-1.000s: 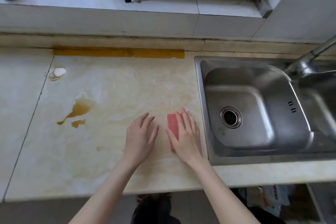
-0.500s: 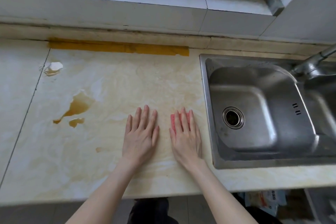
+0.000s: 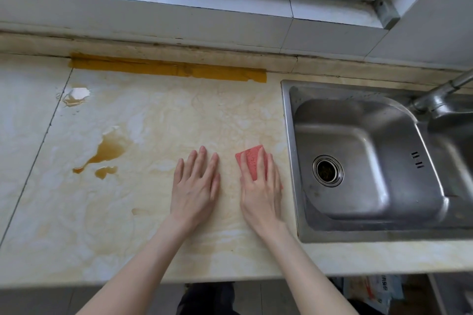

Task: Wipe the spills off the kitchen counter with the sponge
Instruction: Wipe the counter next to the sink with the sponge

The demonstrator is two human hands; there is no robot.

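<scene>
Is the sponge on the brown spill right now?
No, the sponge sits under the right hand beside the sink, apart from the brown spill off to the left.

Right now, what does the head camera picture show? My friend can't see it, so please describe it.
A person's right hand presses a pink sponge flat on a pale marble kitchen counter, next to a steel sink. The left hand lies flat beside it, and brown spills sit unwiped farther left.
</scene>
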